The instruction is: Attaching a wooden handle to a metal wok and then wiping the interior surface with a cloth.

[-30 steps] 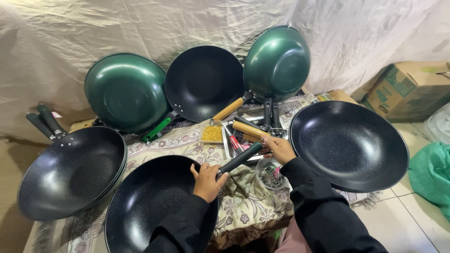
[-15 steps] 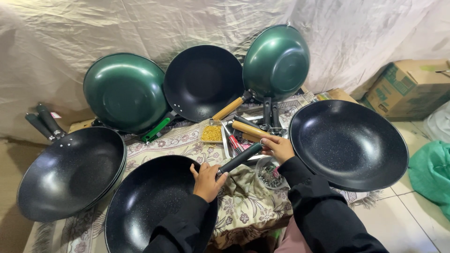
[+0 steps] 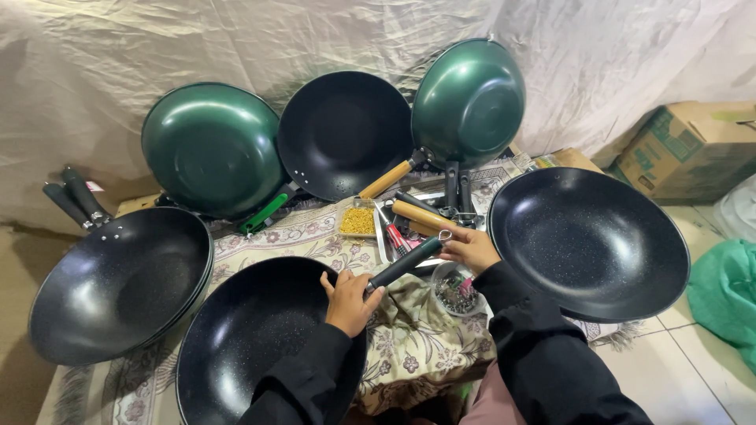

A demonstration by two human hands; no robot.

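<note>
A black speckled wok [image 3: 244, 338] lies low in the middle of the head view, its dark handle [image 3: 405, 262] slanting up to the right. My left hand [image 3: 347, 297] grips the wok's rim where the handle joins. My right hand [image 3: 470, 246] pinches the handle's far end near its metal ring. Both arms wear black sleeves. Under the handle sit a small round bowl of dark bits [image 3: 454, 289] and a crumpled olive cloth [image 3: 409, 295].
Another black wok [image 3: 591, 236] lies right, a stacked black wok [image 3: 118, 283] left. Two green woks [image 3: 211, 149] [image 3: 468, 102] and one black wok [image 3: 342, 134] lean on the draped backdrop. A tray of yellow bits [image 3: 357, 220], wooden handles [image 3: 421, 214], a cardboard box [image 3: 685, 149] and a green bag [image 3: 728, 295] are near.
</note>
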